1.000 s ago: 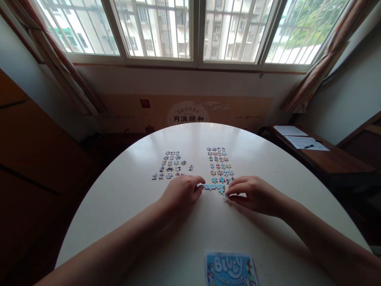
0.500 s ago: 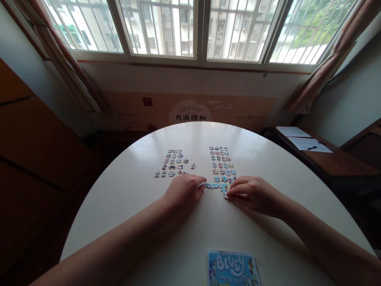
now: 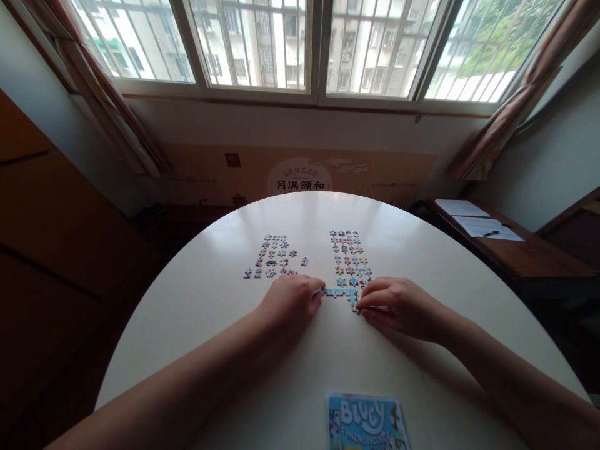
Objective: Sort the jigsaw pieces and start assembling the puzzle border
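A short joined strip of light blue puzzle pieces (image 3: 338, 292) lies on the round white table (image 3: 225, 312). My left hand (image 3: 288, 302) is curled, its fingertips pinching the strip's left end. My right hand (image 3: 398, 304) is curled too, its fingertips pressing a small piece (image 3: 355, 306) at the strip's right end. Behind the strip, several loose pieces lie in a right group (image 3: 348, 257) and a left group (image 3: 274, 256).
A blue puzzle box lid (image 3: 366, 424) marked "Bluey" lies at the near table edge. To the right stands a low wooden desk (image 3: 529, 256) with papers (image 3: 471, 215) and a pen. Windows and curtains are behind; dark wooden furniture lines the left.
Both hands stay on the joined strip with hardly any movement. The view has shifted slightly down since a second ago.
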`<action>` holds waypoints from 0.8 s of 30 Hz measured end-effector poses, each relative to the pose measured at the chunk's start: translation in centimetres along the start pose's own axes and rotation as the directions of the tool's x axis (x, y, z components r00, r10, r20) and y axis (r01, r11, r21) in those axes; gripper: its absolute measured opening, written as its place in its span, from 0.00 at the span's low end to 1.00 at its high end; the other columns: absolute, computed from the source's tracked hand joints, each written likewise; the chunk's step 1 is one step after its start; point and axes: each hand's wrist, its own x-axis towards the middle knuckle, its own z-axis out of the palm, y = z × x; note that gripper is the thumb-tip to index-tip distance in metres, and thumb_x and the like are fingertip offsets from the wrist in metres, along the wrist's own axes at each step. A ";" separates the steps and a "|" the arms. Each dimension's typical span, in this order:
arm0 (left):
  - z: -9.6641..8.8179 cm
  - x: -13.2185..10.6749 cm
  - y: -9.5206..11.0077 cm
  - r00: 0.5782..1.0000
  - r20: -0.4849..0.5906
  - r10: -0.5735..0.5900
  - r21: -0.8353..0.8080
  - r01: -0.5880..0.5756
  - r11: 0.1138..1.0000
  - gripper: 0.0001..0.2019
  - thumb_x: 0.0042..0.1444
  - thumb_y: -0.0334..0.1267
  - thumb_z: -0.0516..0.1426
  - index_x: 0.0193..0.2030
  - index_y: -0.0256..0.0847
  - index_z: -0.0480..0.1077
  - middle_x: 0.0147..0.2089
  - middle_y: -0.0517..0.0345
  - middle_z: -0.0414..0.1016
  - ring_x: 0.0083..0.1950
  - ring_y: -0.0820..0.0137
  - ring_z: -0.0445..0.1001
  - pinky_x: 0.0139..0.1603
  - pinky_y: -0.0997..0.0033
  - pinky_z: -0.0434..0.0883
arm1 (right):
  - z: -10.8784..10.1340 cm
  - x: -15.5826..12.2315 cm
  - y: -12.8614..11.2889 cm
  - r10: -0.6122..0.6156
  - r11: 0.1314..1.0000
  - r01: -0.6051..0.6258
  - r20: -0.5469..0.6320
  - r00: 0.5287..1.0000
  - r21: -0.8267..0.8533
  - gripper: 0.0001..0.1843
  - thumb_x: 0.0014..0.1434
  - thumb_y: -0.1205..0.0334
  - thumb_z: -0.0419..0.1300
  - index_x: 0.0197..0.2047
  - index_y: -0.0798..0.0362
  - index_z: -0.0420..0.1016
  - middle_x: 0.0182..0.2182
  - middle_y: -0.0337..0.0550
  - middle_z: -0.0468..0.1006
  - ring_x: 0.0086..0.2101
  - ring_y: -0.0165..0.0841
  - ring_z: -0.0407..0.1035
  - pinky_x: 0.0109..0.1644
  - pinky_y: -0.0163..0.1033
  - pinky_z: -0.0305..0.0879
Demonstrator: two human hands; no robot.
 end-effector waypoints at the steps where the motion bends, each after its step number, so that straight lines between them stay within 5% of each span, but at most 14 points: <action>1: -0.1 0.0 0.0 1.000 0.001 -0.001 -0.002 0.001 1.000 0.12 0.63 0.37 0.53 0.44 0.45 0.79 0.40 0.54 0.83 0.39 0.61 0.80 0.40 0.65 0.73 | 0.0 0.0 0.0 0.003 1.000 -0.003 -0.005 1.000 -0.001 0.08 0.65 0.63 0.61 0.42 0.48 0.83 0.39 0.43 0.83 0.37 0.33 0.76 0.41 0.37 0.70; 16: 0.3 0.0 -0.2 1.000 -0.018 0.003 -0.017 -0.003 1.000 0.13 0.63 0.37 0.54 0.48 0.45 0.79 0.41 0.53 0.83 0.40 0.60 0.80 0.42 0.63 0.74 | -0.3 0.1 -0.3 0.076 0.994 -0.071 0.055 0.996 -0.077 0.11 0.67 0.58 0.59 0.46 0.45 0.83 0.36 0.42 0.79 0.33 0.31 0.72 0.36 0.37 0.64; 24: 0.1 0.0 -0.3 1.000 -0.013 -0.013 -0.031 0.013 0.999 0.14 0.62 0.36 0.54 0.51 0.44 0.79 0.45 0.52 0.83 0.44 0.57 0.81 0.47 0.57 0.76 | -0.2 -0.1 0.3 0.050 0.994 -0.055 -0.054 0.997 -0.089 0.15 0.64 0.68 0.56 0.48 0.48 0.81 0.37 0.43 0.81 0.32 0.31 0.73 0.35 0.37 0.63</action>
